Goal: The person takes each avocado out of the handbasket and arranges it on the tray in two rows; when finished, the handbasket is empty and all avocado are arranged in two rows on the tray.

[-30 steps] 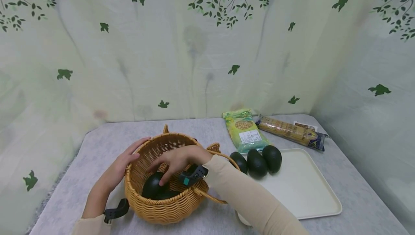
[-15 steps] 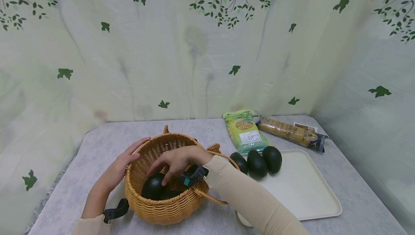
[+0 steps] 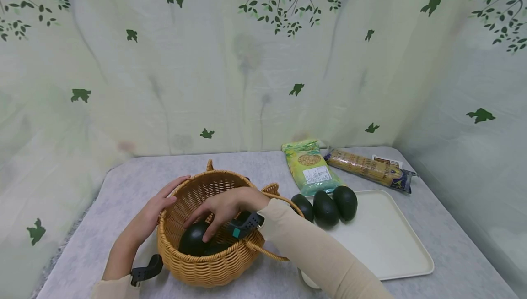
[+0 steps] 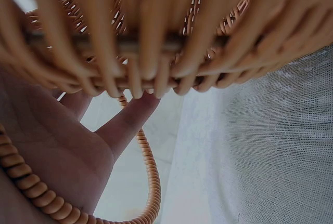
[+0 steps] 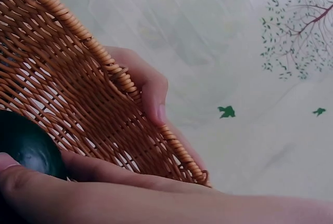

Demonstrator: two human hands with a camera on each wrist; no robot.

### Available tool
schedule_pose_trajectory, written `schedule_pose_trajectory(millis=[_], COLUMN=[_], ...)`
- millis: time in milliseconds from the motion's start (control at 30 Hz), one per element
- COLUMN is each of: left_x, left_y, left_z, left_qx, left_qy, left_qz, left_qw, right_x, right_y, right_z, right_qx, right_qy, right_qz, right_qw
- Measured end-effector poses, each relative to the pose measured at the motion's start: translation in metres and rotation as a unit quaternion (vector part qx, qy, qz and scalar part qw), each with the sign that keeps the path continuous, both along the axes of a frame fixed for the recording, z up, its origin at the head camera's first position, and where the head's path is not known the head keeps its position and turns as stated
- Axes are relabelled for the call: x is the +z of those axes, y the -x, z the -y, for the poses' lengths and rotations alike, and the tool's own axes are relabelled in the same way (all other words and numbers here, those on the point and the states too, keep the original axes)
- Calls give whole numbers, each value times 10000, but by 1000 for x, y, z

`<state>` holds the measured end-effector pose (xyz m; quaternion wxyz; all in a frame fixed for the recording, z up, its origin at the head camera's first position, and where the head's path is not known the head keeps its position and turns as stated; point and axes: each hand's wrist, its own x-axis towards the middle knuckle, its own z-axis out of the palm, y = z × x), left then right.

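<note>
A wicker basket (image 3: 206,271) with dark avocados inside stands on the left half of the table. My left hand (image 3: 150,214) grips its left side; in the right wrist view, a bent digit of that left hand (image 5: 148,83) hooks over the rim. Down inside, my right hand (image 3: 224,207) holds a dark green avocado (image 3: 191,241), thumb on its near side and fingers reaching round the far side. Another avocado (image 3: 216,247) shows partly beneath that hand. From the left wrist, the basket's woven wall (image 4: 151,42) fills the top, with fingers against its outside.
Right of the basket lies a white tray (image 3: 387,239), with three avocados (image 3: 326,209) at its back left corner. Behind it are a green and yellow bag (image 3: 310,166) and a long pack of noodles (image 3: 366,166). The basket's handle (image 3: 267,251) hangs toward the tray.
My right fingers have shifted slightly left around the avocado in the basket. The left hand, basket and tray have stayed in place.
</note>
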<state>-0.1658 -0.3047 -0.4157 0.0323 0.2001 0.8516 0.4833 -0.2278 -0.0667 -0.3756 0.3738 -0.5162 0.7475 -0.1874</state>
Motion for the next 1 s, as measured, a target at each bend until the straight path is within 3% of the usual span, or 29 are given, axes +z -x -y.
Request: schedule_pose_trajectory(millis=[567,833,1000], left_x=[0,0,0], left_y=[-1,0,0], left_z=[-1,0,0], left_qx=[15,-45,-60], left_qy=[-67,-163,-197], left_qz=[23,66,142], left_qw=[10000,9998,9997], right_x=[2,4,6], right_y=[-1,-2,-2], right_z=[0,0,-1], right_qx=[-141,-318,-294], right_qy=[123,350,536], right_qz=[-158,-72,-252], right_qw=[9997,9989,9978])
